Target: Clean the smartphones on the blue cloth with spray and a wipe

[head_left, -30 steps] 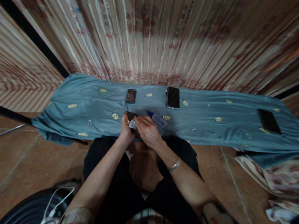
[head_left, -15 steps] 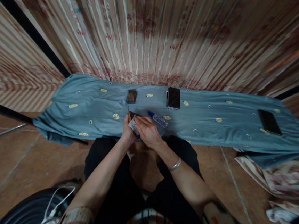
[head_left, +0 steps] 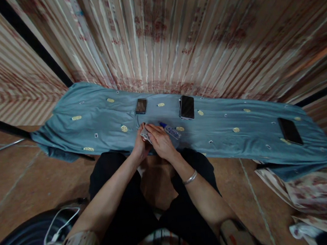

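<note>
Head view, hands at frame centre. Left hand (head_left: 140, 144) closed around a small pale item (head_left: 145, 134), apparently a wipe or cloth with something held under it; object beneath hidden by the fingers, identity not resolvable. Right hand (head_left: 159, 141) pressed flat onto the same item from the other side, fingers together, touching the left hand's fingertips. Bangle (head_left: 190, 178) on right wrist.

Step judged in hand: rubbing or wiping the small held piece between both hands, at the near edge of the table (head_left: 94, 121), which is covered by a blue-grey cloth with yellow motifs. Held item just above the cloth, directly in front of the body.

Next move, as a judgement: needs a firm pinch from the left hand while the right draws across the surface; grip must not shift, since the piece is small and mostly covered.

Orientation: long axis of the pale item cannot be told with confidence; visible part seems to run slantwise, up-left to down-right.

Outward: small bottle (head_left: 170, 130) with blue cap lying flat just beside the right hand, cap end toward the hands, long axis up-left to down-right. Blurred dark square (head_left: 140, 106) beyond the hands. Dark phone (head_left: 187, 107) farther right, long axis roughly away from body. Second phone (head_left: 290, 131) well apart, near the right end.
</note>
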The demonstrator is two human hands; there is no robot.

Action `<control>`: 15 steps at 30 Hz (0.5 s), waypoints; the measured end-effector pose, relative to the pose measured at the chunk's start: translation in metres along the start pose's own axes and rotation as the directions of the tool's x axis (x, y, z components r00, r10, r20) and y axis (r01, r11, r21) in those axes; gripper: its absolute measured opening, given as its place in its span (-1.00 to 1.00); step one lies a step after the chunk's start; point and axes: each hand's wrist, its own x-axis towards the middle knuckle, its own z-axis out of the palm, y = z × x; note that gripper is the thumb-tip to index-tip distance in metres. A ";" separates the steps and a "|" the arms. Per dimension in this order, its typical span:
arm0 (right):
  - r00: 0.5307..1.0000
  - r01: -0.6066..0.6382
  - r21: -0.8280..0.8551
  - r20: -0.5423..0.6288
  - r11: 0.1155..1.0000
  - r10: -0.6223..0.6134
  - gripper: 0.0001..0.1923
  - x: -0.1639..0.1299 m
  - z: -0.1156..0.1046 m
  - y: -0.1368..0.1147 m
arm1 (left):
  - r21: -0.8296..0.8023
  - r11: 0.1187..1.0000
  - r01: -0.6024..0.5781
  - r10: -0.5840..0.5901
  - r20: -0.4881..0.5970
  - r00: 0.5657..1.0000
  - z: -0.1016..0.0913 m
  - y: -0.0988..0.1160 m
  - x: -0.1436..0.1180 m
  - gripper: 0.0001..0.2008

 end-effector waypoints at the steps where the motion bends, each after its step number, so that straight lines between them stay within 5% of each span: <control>1: 1.000 -0.013 0.003 -0.005 1.000 0.013 -0.51 0.001 -0.001 0.002 | 0.020 1.000 0.006 -0.006 0.008 1.000 0.001 -0.001 -0.001 -0.71; 15: 0.996 0.091 0.041 -0.007 0.995 -0.091 -0.47 -0.003 -0.003 -0.002 | 0.005 0.999 -0.038 0.038 -0.018 0.999 0.002 0.007 -0.005 -0.69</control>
